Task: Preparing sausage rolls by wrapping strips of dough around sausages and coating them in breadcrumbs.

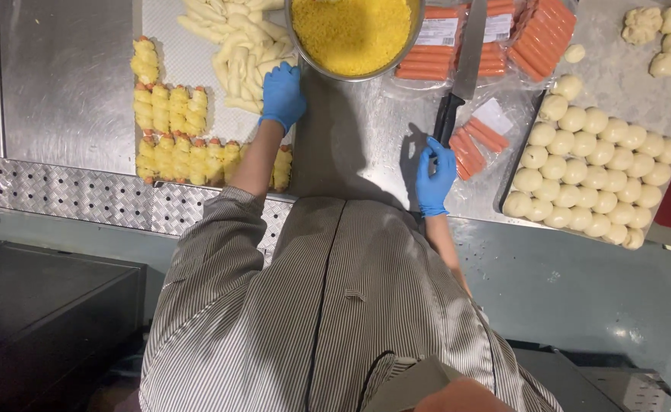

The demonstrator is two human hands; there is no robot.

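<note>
While the left hand rests with fingers spread beside the crumb bowl, the right hand has fingers loosely extended, holding nothing, just below the knife.

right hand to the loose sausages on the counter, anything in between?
Only the knife: its black handle lies right by the right hand, just left of the loose sausages. Otherwise nothing visible on the steel counter between them. The left hand is away by the crumb bowl.
</note>
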